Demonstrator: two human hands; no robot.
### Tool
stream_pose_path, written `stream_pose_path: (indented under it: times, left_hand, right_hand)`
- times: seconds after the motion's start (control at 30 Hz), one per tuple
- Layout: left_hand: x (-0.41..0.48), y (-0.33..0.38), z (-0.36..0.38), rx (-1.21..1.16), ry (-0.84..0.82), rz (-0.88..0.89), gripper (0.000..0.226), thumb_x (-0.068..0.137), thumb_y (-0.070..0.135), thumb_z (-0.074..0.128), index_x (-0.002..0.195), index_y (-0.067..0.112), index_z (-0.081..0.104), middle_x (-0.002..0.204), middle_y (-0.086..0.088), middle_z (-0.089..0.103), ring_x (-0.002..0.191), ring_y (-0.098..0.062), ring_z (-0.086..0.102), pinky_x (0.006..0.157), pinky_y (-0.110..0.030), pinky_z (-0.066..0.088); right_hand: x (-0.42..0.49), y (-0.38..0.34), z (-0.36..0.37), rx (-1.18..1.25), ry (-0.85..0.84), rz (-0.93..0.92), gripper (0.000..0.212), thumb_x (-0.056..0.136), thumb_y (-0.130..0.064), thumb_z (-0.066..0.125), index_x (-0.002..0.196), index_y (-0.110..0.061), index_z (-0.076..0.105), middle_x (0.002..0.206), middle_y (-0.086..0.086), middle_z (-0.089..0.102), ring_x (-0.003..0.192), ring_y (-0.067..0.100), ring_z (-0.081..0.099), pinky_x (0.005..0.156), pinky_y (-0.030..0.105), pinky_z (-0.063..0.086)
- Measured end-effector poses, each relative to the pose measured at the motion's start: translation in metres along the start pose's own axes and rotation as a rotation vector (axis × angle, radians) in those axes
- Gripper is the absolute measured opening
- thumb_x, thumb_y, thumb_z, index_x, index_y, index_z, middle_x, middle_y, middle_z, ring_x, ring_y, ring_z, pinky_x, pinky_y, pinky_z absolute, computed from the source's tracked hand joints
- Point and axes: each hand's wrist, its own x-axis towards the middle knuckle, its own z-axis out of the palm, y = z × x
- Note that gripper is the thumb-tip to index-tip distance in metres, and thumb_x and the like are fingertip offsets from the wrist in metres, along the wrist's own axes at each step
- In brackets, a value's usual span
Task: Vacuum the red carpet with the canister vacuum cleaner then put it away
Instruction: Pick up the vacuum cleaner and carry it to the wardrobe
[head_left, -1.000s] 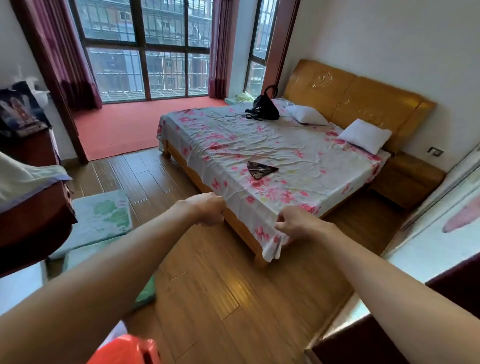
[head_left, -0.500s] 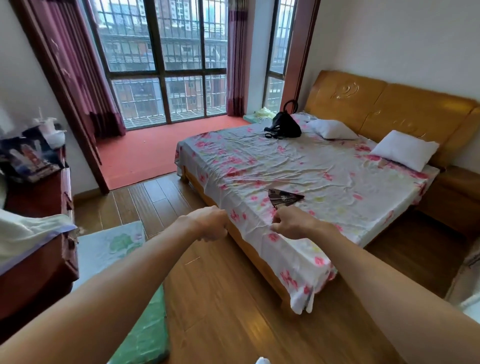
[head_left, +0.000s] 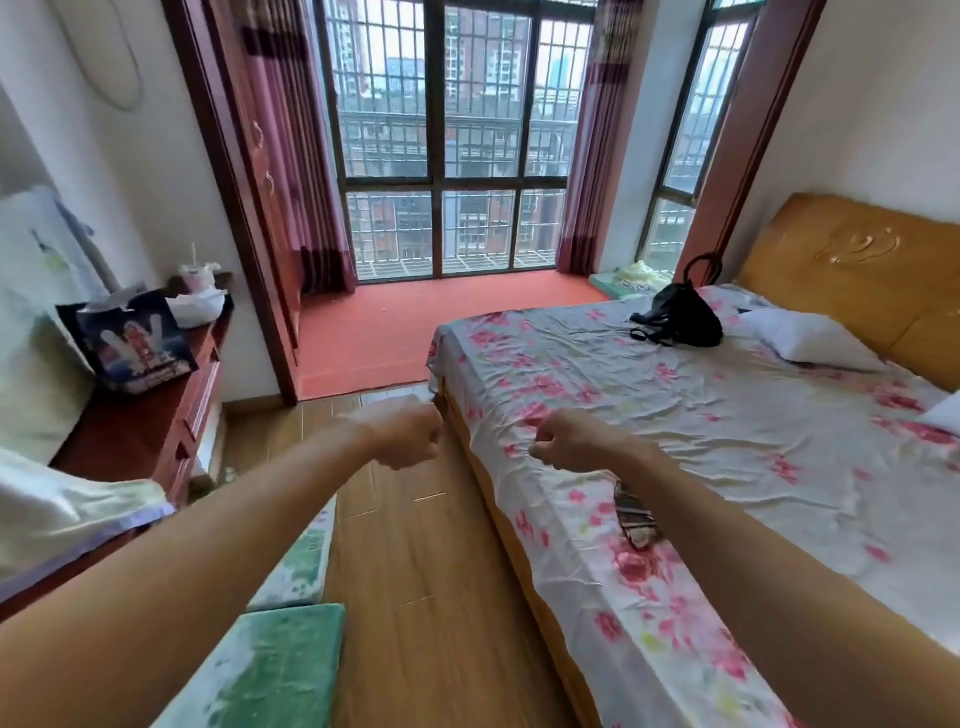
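The red carpet (head_left: 415, 325) covers the raised bay floor under the barred window, straight ahead past the wooden floor. Small pale specks lie on it. No vacuum cleaner shows in this view. Both my arms reach forward at chest height. My left hand (head_left: 408, 434) is a closed fist above the wooden floor, beside the bed's corner, and holds nothing. My right hand (head_left: 566, 441) is curled too, hovering over the edge of the flowered sheet, with nothing visible in it.
A bed with a flowered sheet (head_left: 701, 447) fills the right side; a black bag (head_left: 680, 317), pillows and a dark fan (head_left: 636, 519) lie on it. A red wooden dresser (head_left: 156, 415) stands left. Green foam mats (head_left: 280, 660) lie on the wooden floor (head_left: 431, 571) between them.
The view has swung left and forward along the bed, bringing the window bay and red carpet to the middle. Both fists stay held out in front, unchanged.
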Motion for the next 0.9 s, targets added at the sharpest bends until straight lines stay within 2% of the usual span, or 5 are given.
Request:
stream_pose_path:
  times: [0.33, 0.47, 0.53, 0.77, 0.9]
  left_hand:
    - [0.154, -0.083, -0.024, -0.143, -0.05, -0.105, 0.022, 0.099, 0.019, 0.054, 0.108, 0.007, 0.07, 0.097, -0.012, 0.075, 0.089, -0.028, 0.075, 0.081, -0.043, 0.063]
    - [0.237, -0.125, -0.044, -0.08, -0.019, -0.07, 0.024, 0.098, 0.02, 0.053, 0.112, 0.008, 0.069, 0.108, -0.011, 0.072, 0.097, -0.029, 0.069, 0.084, -0.038, 0.06]
    - [0.275, -0.146, -0.062, -0.014, -0.001, -0.054, 0.027, 0.098, 0.023, 0.053, 0.114, 0.008, 0.068, 0.114, -0.009, 0.069, 0.104, -0.029, 0.064, 0.085, -0.035, 0.053]
    - [0.405, -0.206, -0.137, -0.003, 0.049, 0.003, 0.024, 0.097, 0.021, 0.051, 0.111, 0.009, 0.067, 0.113, -0.01, 0.067, 0.103, -0.029, 0.061, 0.073, -0.03, 0.041]
    - [0.47, -0.23, -0.153, 0.008, 0.02, -0.002, 0.025, 0.097, 0.02, 0.051, 0.109, 0.007, 0.069, 0.113, -0.013, 0.069, 0.103, -0.031, 0.063, 0.074, -0.031, 0.044]
  right_hand:
    - [0.179, 0.0, -0.026, -0.057, -0.077, -0.101, 0.028, 0.098, -0.03, 0.056, 0.072, -0.021, 0.059, 0.074, -0.002, 0.063, 0.063, 0.01, 0.055, 0.059, 0.024, 0.044]
    - [0.27, 0.003, -0.055, -0.047, -0.055, -0.078, 0.03, 0.097, -0.026, 0.057, 0.068, -0.021, 0.057, 0.069, -0.005, 0.058, 0.061, 0.01, 0.054, 0.057, 0.024, 0.043]
    - [0.316, 0.004, -0.075, -0.034, -0.055, -0.058, 0.025, 0.098, -0.026, 0.057, 0.077, -0.014, 0.066, 0.069, -0.006, 0.06, 0.063, 0.011, 0.057, 0.06, 0.025, 0.045]
    - [0.46, 0.006, -0.132, -0.035, 0.051, -0.024, 0.033, 0.096, -0.026, 0.057, 0.088, 0.003, 0.07, 0.084, 0.018, 0.071, 0.064, 0.019, 0.056, 0.06, 0.028, 0.042]
    - [0.529, 0.015, -0.148, -0.055, 0.031, -0.016, 0.036, 0.097, -0.028, 0.056, 0.079, 0.002, 0.064, 0.073, 0.01, 0.061, 0.064, 0.021, 0.051, 0.058, 0.029, 0.036]
